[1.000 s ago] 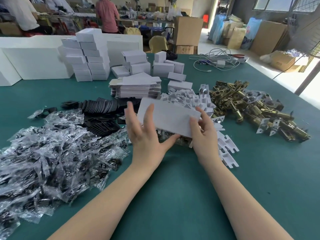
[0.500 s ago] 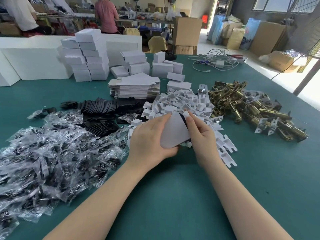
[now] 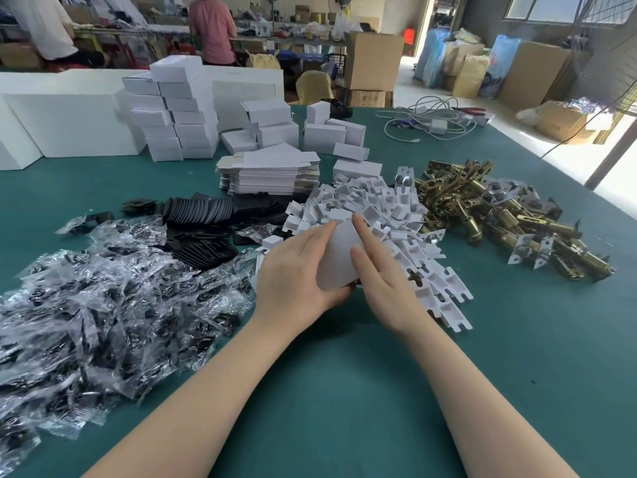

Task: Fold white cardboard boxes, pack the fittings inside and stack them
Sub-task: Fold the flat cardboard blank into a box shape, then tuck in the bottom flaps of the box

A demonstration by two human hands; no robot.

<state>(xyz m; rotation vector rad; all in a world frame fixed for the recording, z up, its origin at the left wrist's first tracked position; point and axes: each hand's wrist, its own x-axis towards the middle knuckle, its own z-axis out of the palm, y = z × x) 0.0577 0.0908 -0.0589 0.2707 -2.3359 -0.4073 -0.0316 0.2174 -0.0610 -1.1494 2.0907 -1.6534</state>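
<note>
A small white cardboard box is held over the green table, in front of the heap of white card inserts. My left hand grips the box from the left, thumb under its near end. My right hand lies against its right side, index finger stretched along the top edge. Brass latch fittings are piled to the right. Flat box blanks are stacked behind. Folded white boxes are stacked at the back left.
Clear bags of small dark parts cover the left of the table, with black plates behind them. Large white cartons stand at the far left. Cables lie at the back right. People stand at a far bench.
The box was held up as a wide flat face a second ago. It has been turned end-on and lowered between both hands. My right index finger has straightened along its top edge.
</note>
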